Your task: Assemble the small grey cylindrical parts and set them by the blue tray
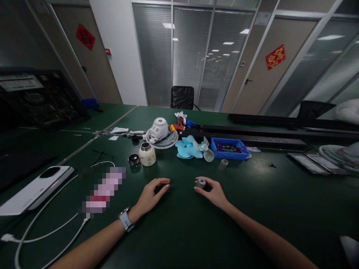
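Observation:
My right hand (211, 190) rests on the dark green table (179, 231) with its fingertips pinched round a small grey cylindrical part (201, 183). My left hand (153, 195) lies on the table a little to the left, fingers curled loosely and apart, holding nothing; a watch sits on that wrist. A second small grey cylinder (223, 164) lies beyond my right hand. Further back are a white fan motor housing on a fan grille (161, 134), light blue fan blades (187, 147) and a clear fan blade (206, 151).
A small white jar (147, 154) and a dark round cap (134, 160) stand left of centre. A blue tray (229, 148) with small parts sits behind. A white phone (36, 188) and white cable (56, 220) lie at left. Long black rails (266, 130) cross the back.

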A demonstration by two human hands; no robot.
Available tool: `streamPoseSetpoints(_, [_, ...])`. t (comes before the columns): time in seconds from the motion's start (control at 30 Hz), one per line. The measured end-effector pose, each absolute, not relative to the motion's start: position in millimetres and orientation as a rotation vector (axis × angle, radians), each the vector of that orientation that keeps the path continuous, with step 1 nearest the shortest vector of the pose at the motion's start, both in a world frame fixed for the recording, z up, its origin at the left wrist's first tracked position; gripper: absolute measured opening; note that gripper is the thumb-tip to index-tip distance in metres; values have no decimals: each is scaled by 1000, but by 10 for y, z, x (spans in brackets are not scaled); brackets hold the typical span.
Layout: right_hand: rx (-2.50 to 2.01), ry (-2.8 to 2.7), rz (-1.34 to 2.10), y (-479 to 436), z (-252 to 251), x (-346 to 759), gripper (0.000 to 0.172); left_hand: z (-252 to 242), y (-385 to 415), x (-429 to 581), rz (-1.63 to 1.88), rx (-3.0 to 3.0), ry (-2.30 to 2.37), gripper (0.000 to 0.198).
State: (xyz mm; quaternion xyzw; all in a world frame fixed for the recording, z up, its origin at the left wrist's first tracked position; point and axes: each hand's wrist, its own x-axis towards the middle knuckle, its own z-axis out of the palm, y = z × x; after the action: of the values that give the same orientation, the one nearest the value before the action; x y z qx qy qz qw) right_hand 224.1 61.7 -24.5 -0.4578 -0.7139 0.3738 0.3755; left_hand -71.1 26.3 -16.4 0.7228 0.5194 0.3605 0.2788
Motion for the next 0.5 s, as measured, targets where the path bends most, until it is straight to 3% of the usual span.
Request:
streamPoseSetpoints(0.17, [-1398,-1620,691,916,-390,3121,52,-195,305,-735,1031,1887,1462,41])
streamPoseSetpoints(0.5, [-1575,-1395,443,1473,-440,3764,60,-219,317,-758,995,1846,1445,38])
